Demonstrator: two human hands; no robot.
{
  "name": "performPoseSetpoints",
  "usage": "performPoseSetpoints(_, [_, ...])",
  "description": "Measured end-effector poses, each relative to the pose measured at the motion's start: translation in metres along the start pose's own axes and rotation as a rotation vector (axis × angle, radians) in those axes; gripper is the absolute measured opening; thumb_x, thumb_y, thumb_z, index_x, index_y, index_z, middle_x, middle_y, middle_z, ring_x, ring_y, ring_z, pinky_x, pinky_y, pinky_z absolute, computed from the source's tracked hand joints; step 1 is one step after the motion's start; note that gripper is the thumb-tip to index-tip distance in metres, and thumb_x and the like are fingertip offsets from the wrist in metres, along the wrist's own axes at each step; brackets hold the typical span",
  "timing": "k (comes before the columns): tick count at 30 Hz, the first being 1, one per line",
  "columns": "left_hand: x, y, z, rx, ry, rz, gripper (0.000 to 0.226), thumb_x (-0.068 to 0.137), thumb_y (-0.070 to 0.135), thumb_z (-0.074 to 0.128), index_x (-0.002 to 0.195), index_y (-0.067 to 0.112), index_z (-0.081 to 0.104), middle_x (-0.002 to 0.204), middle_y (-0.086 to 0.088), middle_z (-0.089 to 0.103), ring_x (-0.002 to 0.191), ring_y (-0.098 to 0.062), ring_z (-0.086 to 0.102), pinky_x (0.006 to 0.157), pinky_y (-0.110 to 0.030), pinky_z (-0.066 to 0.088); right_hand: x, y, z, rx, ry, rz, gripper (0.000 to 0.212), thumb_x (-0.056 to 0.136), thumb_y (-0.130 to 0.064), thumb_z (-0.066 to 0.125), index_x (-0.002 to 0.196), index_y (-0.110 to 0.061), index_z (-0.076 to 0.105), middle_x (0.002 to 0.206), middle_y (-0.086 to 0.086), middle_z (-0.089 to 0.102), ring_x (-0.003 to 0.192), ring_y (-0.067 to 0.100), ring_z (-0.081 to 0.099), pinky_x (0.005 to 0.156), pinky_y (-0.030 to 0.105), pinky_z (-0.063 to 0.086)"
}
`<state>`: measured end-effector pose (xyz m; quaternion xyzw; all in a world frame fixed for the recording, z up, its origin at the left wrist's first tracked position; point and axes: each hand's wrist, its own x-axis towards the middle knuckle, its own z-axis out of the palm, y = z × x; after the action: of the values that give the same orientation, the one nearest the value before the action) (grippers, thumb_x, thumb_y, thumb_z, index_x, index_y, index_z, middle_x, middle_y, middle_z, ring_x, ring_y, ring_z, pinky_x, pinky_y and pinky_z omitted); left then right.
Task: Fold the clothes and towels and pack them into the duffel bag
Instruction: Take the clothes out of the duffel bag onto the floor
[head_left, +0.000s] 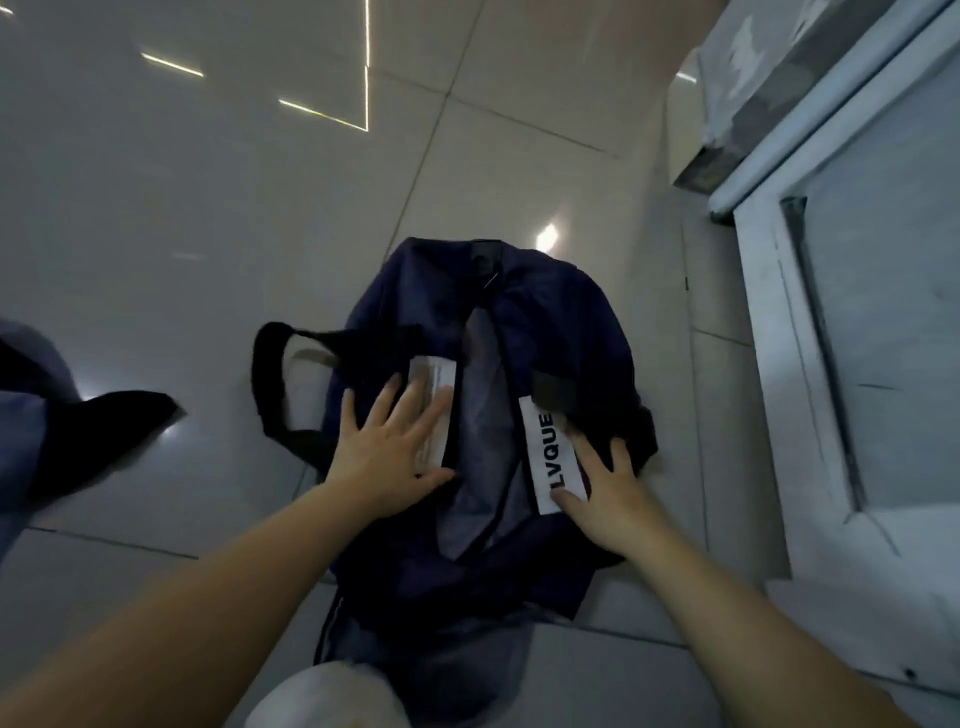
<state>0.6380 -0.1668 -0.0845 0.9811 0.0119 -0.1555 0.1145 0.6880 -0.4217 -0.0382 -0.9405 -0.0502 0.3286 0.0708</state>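
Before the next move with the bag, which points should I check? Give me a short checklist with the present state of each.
1. Dark navy fabric duffel bag lies on the pale tiled floor: ok.
2. Bag mouth is open, grey lining showing: ok.
3. Left hand rests flat on the left rim, fingers straight, over a white label: ok.
4. Right hand presses the right rim beside the white label printed LVQUE: ok.
5. Folded clothes or towels already inside: cannot tell.
6. Black strap handle lies outside the opening: ok.
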Motion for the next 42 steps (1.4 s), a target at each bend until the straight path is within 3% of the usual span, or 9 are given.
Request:
performPoseSetpoints(10, [0.002,0.008,0.010,-0.054,-0.133,0.025,0.104,0.057,0.092,-0.009,0.149,0.042,-0.012,0.156,0.009,-0.027,0.146,-0.020,-0.018,0.113,-0.056,-0.011,-0.002,0.007,0.026,0.092,-0.079,0.121,0.076,0.098,-0.044,0.044,0.145,-0.050,-0.016,0.161,0.010,-0.010,0.136,0.040,0.033,0.111,0.043,0.034])
performPoseSetpoints(14, [-0.032,0.006,0.015,-0.104,-0.121,0.067,0.108,0.053,0.087,-0.027,0.149,0.044,-0.005,0.153,0.011,-0.026,0.145,-0.015,-0.017,0.116,-0.050,-0.009,-0.024,-0.013,0.009,0.117,0.160,0.093,0.059,0.093,-0.048,0.053,0.146,-0.030,0.033,0.148,0.011,0.030,0.120,0.030,0.048,0.091,0.035,0.044])
performPoseSetpoints(17, [-0.045,0.013,0.004,-0.229,0.228,0.160,0.065,0.087,0.061,0.027,0.136,0.025,0.051,0.154,-0.007,0.031,0.137,-0.029,0.036,0.103,-0.057,0.038,-0.030,-0.030,-0.030,0.029,0.571,-0.035,0.044,0.089,-0.054,0.054,0.116,-0.020,0.060,0.113,0.003,0.052,0.095,0.021,0.052,0.071,0.030,0.040])
performPoseSetpoints(20, [-0.025,0.012,-0.024,-0.259,0.727,0.248,0.036,0.087,0.032,0.055,0.119,0.018,0.062,0.137,-0.009,0.051,0.118,-0.030,0.050,0.088,-0.045,0.045,-0.009,-0.051,-0.084,0.073,0.790,-0.211,0.052,0.084,-0.056,0.060,0.119,-0.018,0.054,0.115,0.008,0.052,0.106,0.028,0.049,0.082,0.035,0.041])
performPoseSetpoints(26, [0.062,-0.022,-0.096,-0.660,0.502,-0.272,0.068,0.093,0.047,0.052,0.151,0.029,0.021,0.158,-0.009,0.012,0.143,-0.030,0.018,0.113,-0.044,0.021,0.068,-0.062,-0.115,0.501,0.223,-0.007,0.106,0.057,-0.062,0.078,0.146,-0.032,0.027,0.142,0.009,0.046,0.126,0.030,0.049,0.105,0.044,0.042])
performPoseSetpoints(29, [0.082,-0.036,-0.085,-0.578,0.270,-0.356,0.084,0.088,0.059,0.052,0.152,0.036,0.003,0.160,-0.010,0.005,0.143,-0.035,0.019,0.114,-0.047,0.022,0.070,-0.054,-0.055,0.122,0.101,0.028,0.094,0.069,-0.061,0.069,0.146,-0.021,0.032,0.148,0.013,0.039,0.132,0.033,0.043,0.107,0.044,0.038])
performPoseSetpoints(33, [0.065,-0.024,-0.060,-0.947,0.234,-0.192,0.085,0.089,0.034,0.064,0.152,0.033,0.007,0.145,-0.008,0.045,0.126,-0.029,0.049,0.099,-0.032,0.039,0.038,-0.038,0.000,0.096,0.049,-0.124,0.074,0.088,-0.055,0.055,0.149,-0.020,0.031,0.154,0.007,0.032,0.139,0.031,0.030,0.110,0.040,0.032])
performPoseSetpoints(36, [0.030,-0.012,-0.041,-0.812,0.405,-0.114,0.063,0.090,0.018,0.063,0.146,0.029,0.034,0.130,-0.004,0.060,0.117,-0.028,0.057,0.093,-0.032,0.044,0.014,-0.024,-0.010,0.270,0.079,-0.126,0.062,0.087,-0.040,0.066,0.141,-0.020,0.043,0.127,-0.003,0.054,0.119,0.022,0.051,0.085,0.022,0.039])
performPoseSetpoints(42, [0.009,0.019,-0.068,-0.732,0.715,0.014,0.048,0.091,0.011,0.060,0.136,0.026,0.050,0.116,0.009,0.064,0.104,-0.023,0.063,0.082,-0.029,0.046,-0.027,-0.018,-0.042,0.789,0.493,-0.101,0.033,0.089,-0.015,0.067,0.121,-0.016,0.057,0.097,-0.009,0.060,0.098,0.018,0.061,0.073,0.023,0.043])
